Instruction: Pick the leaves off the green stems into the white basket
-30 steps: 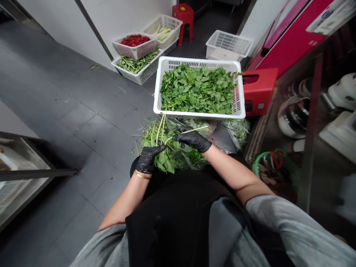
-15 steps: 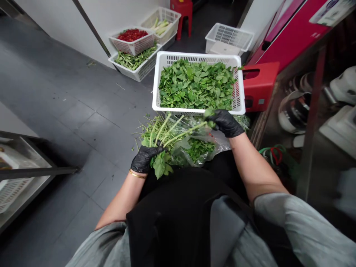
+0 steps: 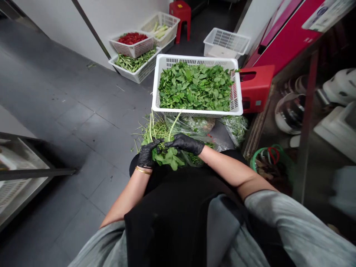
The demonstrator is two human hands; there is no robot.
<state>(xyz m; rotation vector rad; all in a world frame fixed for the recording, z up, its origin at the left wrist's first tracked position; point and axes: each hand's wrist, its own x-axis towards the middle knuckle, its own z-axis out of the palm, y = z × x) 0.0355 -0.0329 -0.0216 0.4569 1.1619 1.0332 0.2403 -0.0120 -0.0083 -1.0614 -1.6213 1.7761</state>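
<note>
Down on the grey tiled floor (image 3: 69,111) we go, with one pink cabinet (image 3: 283,37) running up the right side. In the foreground, one black apron (image 3: 172,215) covers the person's lap.

Count the white baskets on the floor: five. The big basket (image 3: 238,100) sits straight ahead, heaped with picked green leaves. Behind it to the right is one empty basket (image 3: 226,40). Over at the left wall, three more are stacked together: one bean basket (image 3: 139,74) at the bottom, one chilli basket (image 3: 133,48) full of red on top, and one stalk basket (image 3: 164,24) with pale stalks behind.

Two red stools: the near stool (image 3: 257,89) touches the big basket's right side, and the far stool (image 3: 182,11) stands well back.

One clear plastic bag (image 3: 200,126) of greens lies between the big basket and the lap.

Now the action: one bunch of greens (image 3: 168,157) sits just above the apron, with its bare stems poking up towards the big basket's front wall. There are two gloved hands, both in black. The left hand (image 3: 146,154) is wrapped tight around the bunch at the stems. The right hand (image 3: 185,144) meets it from the other side, fingers closed on the same bunch at the leaves. One gold bangle (image 3: 143,170) rings the left wrist.
</note>
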